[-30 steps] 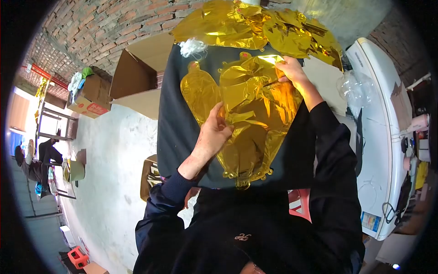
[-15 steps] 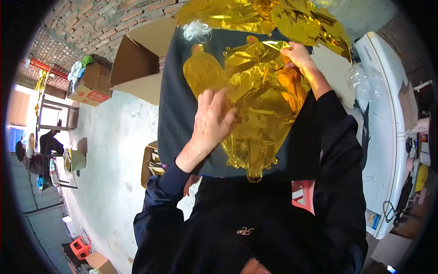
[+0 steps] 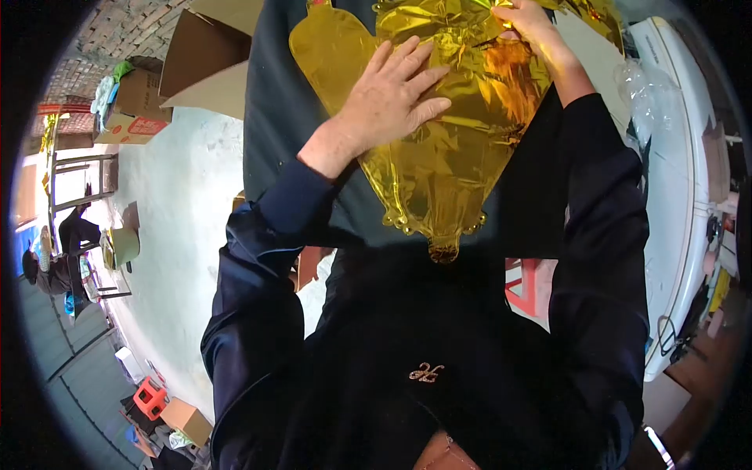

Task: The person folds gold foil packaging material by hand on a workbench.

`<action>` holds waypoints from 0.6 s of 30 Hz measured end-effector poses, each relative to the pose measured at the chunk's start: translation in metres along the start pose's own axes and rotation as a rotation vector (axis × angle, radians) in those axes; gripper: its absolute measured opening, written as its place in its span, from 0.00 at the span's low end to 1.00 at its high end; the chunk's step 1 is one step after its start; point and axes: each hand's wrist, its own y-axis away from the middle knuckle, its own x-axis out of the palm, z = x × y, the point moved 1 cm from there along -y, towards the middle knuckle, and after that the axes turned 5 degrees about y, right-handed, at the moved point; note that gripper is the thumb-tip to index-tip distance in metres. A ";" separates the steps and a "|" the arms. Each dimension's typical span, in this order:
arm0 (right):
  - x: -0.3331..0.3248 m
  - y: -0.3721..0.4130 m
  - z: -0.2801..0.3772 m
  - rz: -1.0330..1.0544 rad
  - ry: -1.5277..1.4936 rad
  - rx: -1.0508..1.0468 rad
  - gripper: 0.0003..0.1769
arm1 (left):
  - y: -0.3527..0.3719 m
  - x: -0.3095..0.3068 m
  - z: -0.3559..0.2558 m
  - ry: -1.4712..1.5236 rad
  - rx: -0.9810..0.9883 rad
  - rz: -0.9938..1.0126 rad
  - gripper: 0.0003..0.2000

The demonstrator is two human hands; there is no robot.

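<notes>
A flat gold foil balloon (image 3: 446, 172) lies on a black cloth-covered surface (image 3: 270, 125), its narrow neck pointing toward my body. My left hand (image 3: 382, 103) rests palm down over the middle of the foil, fingers stretched and spread. Up at the far right edge, my right hand (image 3: 534, 30) pinches the foil between thumb and fingers. Creases and bright reflections run across the balloon near that grip. A smooth rounded gold lobe (image 3: 329, 51) shows to the left of my left hand. The balloon's far end is cut off by the top of the view.
More gold foil (image 3: 601, 19) lies beyond my right hand. An open cardboard box (image 3: 205, 55) stands to the left of the black surface. On the right are clear plastic wrapping (image 3: 646, 98) and a long white appliance (image 3: 685, 157). A red stool (image 3: 150, 397) sits far lower left.
My left hand has gone from curled and blurred to flat and spread on the foil. My right hand still grips the foil edge. The whole scene has shifted upward in view.
</notes>
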 end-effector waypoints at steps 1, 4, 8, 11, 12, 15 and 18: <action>0.000 0.000 -0.001 0.004 0.009 0.005 0.10 | 0.001 0.002 0.001 -0.009 0.005 0.002 0.28; 0.001 -0.005 -0.004 0.018 0.004 -0.002 0.14 | 0.004 0.004 0.003 -0.013 0.027 0.000 0.30; 0.003 0.004 0.004 0.005 -0.015 0.003 0.14 | 0.005 0.001 0.003 0.016 0.026 0.021 0.28; 0.000 -0.004 0.001 -0.109 0.112 0.044 0.23 | 0.002 -0.003 -0.001 0.022 0.018 0.031 0.28; 0.001 0.000 0.006 -0.179 0.187 0.077 0.26 | 0.002 -0.005 -0.002 0.020 0.012 0.034 0.28; -0.010 0.012 0.002 -0.261 0.390 -0.132 0.41 | 0.002 -0.007 -0.004 0.013 0.015 0.044 0.27; 0.002 0.061 0.013 -0.712 0.728 -0.823 0.21 | 0.000 -0.009 -0.005 0.016 0.016 0.058 0.27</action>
